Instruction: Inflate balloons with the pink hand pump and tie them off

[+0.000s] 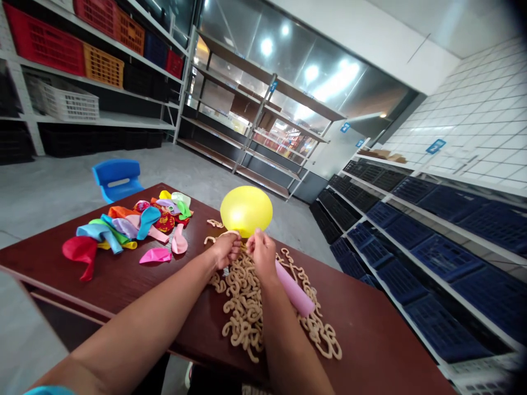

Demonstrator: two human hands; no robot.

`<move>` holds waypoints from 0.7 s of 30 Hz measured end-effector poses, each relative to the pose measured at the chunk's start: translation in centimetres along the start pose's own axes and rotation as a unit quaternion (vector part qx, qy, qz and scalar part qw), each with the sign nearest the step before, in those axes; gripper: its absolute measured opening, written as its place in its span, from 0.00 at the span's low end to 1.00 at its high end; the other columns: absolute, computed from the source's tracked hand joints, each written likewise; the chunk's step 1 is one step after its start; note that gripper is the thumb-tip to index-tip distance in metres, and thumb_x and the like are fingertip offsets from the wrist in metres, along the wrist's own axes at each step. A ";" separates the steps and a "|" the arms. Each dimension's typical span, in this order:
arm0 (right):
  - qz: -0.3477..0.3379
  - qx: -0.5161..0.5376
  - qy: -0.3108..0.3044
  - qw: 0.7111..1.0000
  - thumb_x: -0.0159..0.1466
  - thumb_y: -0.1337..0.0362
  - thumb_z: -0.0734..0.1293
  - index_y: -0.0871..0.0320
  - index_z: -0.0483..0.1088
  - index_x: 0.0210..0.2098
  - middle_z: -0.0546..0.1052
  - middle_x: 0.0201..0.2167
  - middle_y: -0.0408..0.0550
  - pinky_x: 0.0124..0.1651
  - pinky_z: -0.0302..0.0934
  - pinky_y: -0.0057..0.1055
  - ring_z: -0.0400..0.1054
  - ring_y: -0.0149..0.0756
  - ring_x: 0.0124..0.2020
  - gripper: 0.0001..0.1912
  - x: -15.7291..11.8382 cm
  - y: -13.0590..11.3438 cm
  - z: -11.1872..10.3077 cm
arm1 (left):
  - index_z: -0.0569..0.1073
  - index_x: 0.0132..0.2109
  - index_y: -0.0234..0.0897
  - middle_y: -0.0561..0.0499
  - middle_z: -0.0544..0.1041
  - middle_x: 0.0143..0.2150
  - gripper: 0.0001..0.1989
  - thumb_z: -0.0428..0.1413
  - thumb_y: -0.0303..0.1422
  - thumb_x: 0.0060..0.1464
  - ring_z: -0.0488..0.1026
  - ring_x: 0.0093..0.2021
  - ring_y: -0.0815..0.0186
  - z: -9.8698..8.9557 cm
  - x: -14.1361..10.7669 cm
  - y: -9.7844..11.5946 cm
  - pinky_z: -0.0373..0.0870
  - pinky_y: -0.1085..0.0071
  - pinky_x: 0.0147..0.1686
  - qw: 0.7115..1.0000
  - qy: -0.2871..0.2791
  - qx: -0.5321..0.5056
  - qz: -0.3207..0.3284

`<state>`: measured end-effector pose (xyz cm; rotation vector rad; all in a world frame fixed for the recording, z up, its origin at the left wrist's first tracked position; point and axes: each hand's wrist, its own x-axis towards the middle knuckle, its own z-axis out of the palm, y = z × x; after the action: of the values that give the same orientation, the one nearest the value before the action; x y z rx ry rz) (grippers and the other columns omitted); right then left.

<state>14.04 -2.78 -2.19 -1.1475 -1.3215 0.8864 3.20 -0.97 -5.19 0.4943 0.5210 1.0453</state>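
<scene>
An inflated yellow balloon (247,208) is held at the far edge of the table, its neck end toward me. My left hand (228,249) is closed at the neck, fingers curled. My right hand (262,249) is closed in a pinch on the other side of the neck, which the fingers mostly hide. Beneath both hands lies a heap of tan, curly, cord-like pieces (242,302). A smooth pink-purple cylinder (296,291) rests on them, partly behind my right forearm.
Several uninflated balloons (150,222) in mixed colours are piled on the left of the dark red table (370,323). Beyond it stands a blue chair (118,178). Shelves with dark blue crates (447,258) line the right; a metal rack (263,109) stands behind.
</scene>
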 end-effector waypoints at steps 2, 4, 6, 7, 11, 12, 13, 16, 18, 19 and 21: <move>0.049 -0.005 0.006 0.999 0.57 0.49 0.60 0.58 0.63 0.22 0.67 0.15 0.39 0.17 0.52 0.22 0.57 0.24 0.14 0.18 -0.3 2.0 -0.2 | 0.55 0.26 0.35 0.62 0.46 0.17 0.07 0.46 0.25 0.50 0.41 0.12 0.81 0.1 -0.3 0.4 0.34 0.83 0.12 0.998 -0.020 -0.056 -0.034; 0.092 0.033 -0.018 0.995 0.56 0.52 0.61 0.57 0.66 0.25 0.70 0.18 0.39 0.18 0.54 0.23 0.60 0.26 0.16 0.15 -0.4 3.4 0.1 | 0.55 0.27 0.35 0.61 0.46 0.18 0.08 0.45 0.24 0.52 0.43 0.12 0.80 0.3 -0.8 0.8 0.35 0.83 0.12 0.989 -0.053 -0.116 -0.074; 0.122 0.112 -0.061 0.984 0.55 0.54 0.62 0.57 0.68 0.32 0.74 0.25 0.43 0.22 0.60 0.25 0.66 0.29 0.22 0.13 -0.5 4.0 0.7 | 0.55 0.27 0.35 0.60 0.48 0.19 0.08 0.45 0.24 0.54 0.46 0.12 0.80 0.5 -1.4 1.1 0.37 0.83 0.11 0.973 -0.096 -0.178 -0.109; 0.132 0.157 -0.082 0.975 0.55 0.55 0.63 0.57 0.69 0.35 0.75 0.30 0.44 0.25 0.62 0.26 0.68 0.31 0.27 0.13 -0.5 4.0 1.0 | 0.55 0.27 0.35 0.60 0.49 0.19 0.09 0.45 0.24 0.54 0.47 0.13 0.80 0.6 -1.7 1.3 0.39 0.84 0.11 0.965 -0.113 -0.202 -0.120; 0.176 0.268 -0.143 0.936 0.53 0.60 0.64 0.58 0.69 0.39 0.74 0.37 0.47 0.31 0.65 0.29 0.69 0.34 0.35 0.15 -0.8 3.0 1.6 | 0.55 0.28 0.34 0.59 0.50 0.19 0.08 0.45 0.25 0.55 0.49 0.13 0.81 1.1 -2.8 1.5 0.41 0.85 0.11 0.950 -0.150 -0.232 -0.147; 0.183 0.273 -0.161 0.930 0.53 0.60 0.64 0.58 0.70 0.39 0.74 0.36 0.47 0.32 0.66 0.30 0.69 0.34 0.36 0.15 -0.9 2.6 1.6 | 0.56 0.28 0.34 0.59 0.50 0.19 0.08 0.46 0.25 0.55 0.49 0.13 0.81 1.2 -2.9 1.5 0.41 0.85 0.11 0.949 -0.153 -0.228 -0.156; 0.186 0.272 -0.182 0.926 0.53 0.61 0.64 0.58 0.70 0.39 0.74 0.36 0.47 0.34 0.66 0.30 0.69 0.35 0.37 0.15 -1.0 2.3 1.6 | 0.56 0.28 0.34 0.59 0.50 0.19 0.08 0.46 0.25 0.54 0.49 0.13 0.81 1.3 -3.0 1.4 0.41 0.85 0.10 0.948 -0.157 -0.224 -0.163; 0.186 0.268 -0.227 0.918 0.53 0.60 0.62 0.55 0.70 0.40 0.74 0.36 0.46 0.36 0.66 0.32 0.68 0.35 0.39 0.15 -1.3 1.8 1.5 | 0.57 0.29 0.34 0.59 0.51 0.20 0.07 0.48 0.26 0.54 0.49 0.12 0.81 1.4 -3.3 1.1 0.40 0.85 0.10 0.944 -0.172 -0.221 -0.173; 0.189 0.274 -0.233 0.914 0.53 0.60 0.62 0.53 0.70 0.40 0.74 0.35 0.44 0.35 0.66 0.31 0.68 0.34 0.37 0.15 -1.5 1.7 1.4 | 0.57 0.29 0.34 0.59 0.51 0.19 0.07 0.48 0.26 0.54 0.50 0.12 0.81 1.4 -3.5 0.9 0.40 0.85 0.10 0.939 -0.184 -0.228 -0.182; 0.187 0.271 -0.229 0.916 0.53 0.59 0.63 0.54 0.70 0.40 0.74 0.35 0.44 0.35 0.66 0.31 0.69 0.34 0.36 0.16 -1.5 1.7 1.4 | 0.57 0.28 0.34 0.59 0.51 0.19 0.08 0.48 0.25 0.53 0.50 0.12 0.80 1.4 -3.5 0.8 0.40 0.85 0.10 0.935 -0.192 -0.233 -0.187; 0.154 0.235 -0.193 0.940 0.52 0.58 0.64 0.56 0.71 0.38 0.74 0.33 0.45 0.33 0.65 0.30 0.69 0.34 0.34 0.15 -1.6 2.0 1.4 | 0.56 0.28 0.34 0.59 0.52 0.19 0.08 0.48 0.25 0.53 0.50 0.13 0.80 1.3 -3.6 0.9 0.41 0.85 0.10 0.929 -0.205 -0.244 -0.187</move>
<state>12.72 -3.63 -4.62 -0.8321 -1.1528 1.6263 1.97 -4.01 -3.08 0.1480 -0.0297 0.6422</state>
